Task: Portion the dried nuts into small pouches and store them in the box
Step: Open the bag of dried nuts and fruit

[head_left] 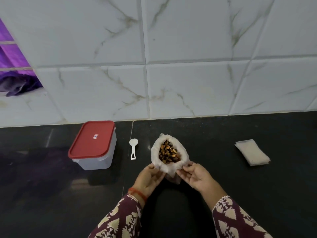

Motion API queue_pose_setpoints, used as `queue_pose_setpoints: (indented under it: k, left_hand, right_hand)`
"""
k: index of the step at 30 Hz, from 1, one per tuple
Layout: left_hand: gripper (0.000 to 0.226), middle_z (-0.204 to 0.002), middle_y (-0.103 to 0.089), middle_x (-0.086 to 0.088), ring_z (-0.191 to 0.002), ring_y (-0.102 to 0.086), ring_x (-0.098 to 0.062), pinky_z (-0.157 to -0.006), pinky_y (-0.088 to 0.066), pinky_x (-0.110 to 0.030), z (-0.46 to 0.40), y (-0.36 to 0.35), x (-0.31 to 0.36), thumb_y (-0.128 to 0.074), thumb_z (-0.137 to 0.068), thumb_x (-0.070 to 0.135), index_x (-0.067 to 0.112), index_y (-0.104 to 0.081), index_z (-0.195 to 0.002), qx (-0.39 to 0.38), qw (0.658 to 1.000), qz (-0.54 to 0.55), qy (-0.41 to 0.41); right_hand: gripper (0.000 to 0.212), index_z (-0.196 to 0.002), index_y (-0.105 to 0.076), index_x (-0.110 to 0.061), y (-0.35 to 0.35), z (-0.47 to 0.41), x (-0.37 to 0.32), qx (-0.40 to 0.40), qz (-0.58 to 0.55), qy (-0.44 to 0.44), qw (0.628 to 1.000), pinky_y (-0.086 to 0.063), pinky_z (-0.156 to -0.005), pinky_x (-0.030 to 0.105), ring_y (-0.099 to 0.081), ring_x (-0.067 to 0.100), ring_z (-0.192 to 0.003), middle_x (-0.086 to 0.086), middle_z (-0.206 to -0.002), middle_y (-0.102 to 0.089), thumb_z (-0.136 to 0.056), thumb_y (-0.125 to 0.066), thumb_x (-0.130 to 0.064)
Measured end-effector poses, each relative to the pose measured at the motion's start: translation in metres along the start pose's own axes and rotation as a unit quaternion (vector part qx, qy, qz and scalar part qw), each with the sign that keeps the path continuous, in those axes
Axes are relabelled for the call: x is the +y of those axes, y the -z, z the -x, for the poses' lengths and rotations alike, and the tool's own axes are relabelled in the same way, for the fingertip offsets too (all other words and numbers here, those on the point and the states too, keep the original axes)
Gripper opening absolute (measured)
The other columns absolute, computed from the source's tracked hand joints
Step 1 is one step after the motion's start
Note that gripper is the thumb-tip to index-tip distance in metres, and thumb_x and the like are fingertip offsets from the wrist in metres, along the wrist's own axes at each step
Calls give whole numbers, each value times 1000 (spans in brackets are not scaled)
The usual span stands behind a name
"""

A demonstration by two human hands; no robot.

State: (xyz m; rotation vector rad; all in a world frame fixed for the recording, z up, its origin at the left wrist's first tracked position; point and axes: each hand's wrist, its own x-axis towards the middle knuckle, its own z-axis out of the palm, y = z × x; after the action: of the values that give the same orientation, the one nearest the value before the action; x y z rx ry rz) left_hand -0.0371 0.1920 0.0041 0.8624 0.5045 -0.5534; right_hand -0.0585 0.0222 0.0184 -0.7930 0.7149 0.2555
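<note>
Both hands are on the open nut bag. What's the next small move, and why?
Probably free the right hand and take a pouch from the stack of small pouches on the right. The bag of nuts already stands open, the scoop lies unused beside it, and the box is still lidded, so nothing is portioned yet. Left hand can steady the bag.

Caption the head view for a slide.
Both hands, left and right, hold open a bag of dried nuts between spoon and pouches.

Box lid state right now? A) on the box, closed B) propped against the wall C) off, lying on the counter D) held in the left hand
A: the red lid sits flat on the box, while the left hand and right hand hold the open bag of nuts.
</note>
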Motion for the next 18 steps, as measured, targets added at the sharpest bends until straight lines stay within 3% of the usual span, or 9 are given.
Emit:
queue_pose_setpoints:
  k: [3, 6, 9, 11, 14, 16, 18]
  left_hand:
    - [22, -99, -65, -13, -84, -64, -23, -62, -53, -32, 6, 0, -6, -48, -91, 1, 10, -59, -108, 61, 990, -128, -16]
    - [17, -92, -66, -16, -75, -66, -25, -58, -56, -31, 12, -5, -1, -53, -91, 9, 3, -57, -107, 57, 978, -201, -13]
    - [17, -91, -66, -20, -75, -67, -28, -58, -58, -30, 14, -15, 0, -49, -91, -2, -7, -56, -105, 52, 974, -219, -20]
    - [22, -95, -64, -21, -80, -65, -28, -58, -57, -29, 10, -18, -1, -44, -88, -11, -10, -55, -108, 69, 981, -174, -46]
    - [26, -100, -59, -21, -88, -60, -28, -59, -57, -32, 4, -16, -3, -37, -92, -12, -8, -52, -113, 24, 999, 15, -42]
    - [24, -99, -59, -21, -88, -59, -29, -58, -59, -32, 4, -11, -8, -33, -94, -10, -4, -52, -107, -14, 994, 110, -22]
    - [24, -94, -61, -19, -85, -60, -28, -59, -59, -34, 5, -5, -16, -33, -92, -9, -1, -53, -103, -11, 994, 107, -4]
  right_hand:
    - [13, -99, -57, -3, -2, 12, 4, 53, 163, 33, 985, -57, -67, 40, -66, 34, -79, 22, -90, -65, -92, -48, -9]
    - [27, -95, -56, -8, -8, 15, 2, 90, 294, 76, 949, -59, -66, 38, -70, 32, -77, 20, -91, -67, -90, -61, -34]
    - [27, -104, -54, -6, -17, 9, 11, 84, 334, 88, 935, -60, -65, 38, -70, 29, -79, 18, -101, -64, -84, -70, -16]
    - [22, -101, -55, -4, -19, 5, 12, 61, 263, 79, 960, -59, -69, 40, -68, 30, -88, 19, -104, -62, -83, -60, 7]
    - [27, -99, -55, 0, -10, 0, 5, -11, -23, 13, 1000, -54, -83, 44, -58, 34, -103, 22, -97, -59, -87, -41, 20]
    - [29, -108, -54, 5, -4, -1, 10, -25, -110, 2, 994, -58, -72, 42, -59, 34, -97, 24, -95, -60, -88, -37, 19]
    - [31, -113, -54, 5, 3, 0, 18, -11, -90, -2, 996, -59, -63, 42, -60, 33, -87, 23, -94, -61, -89, -38, 15]
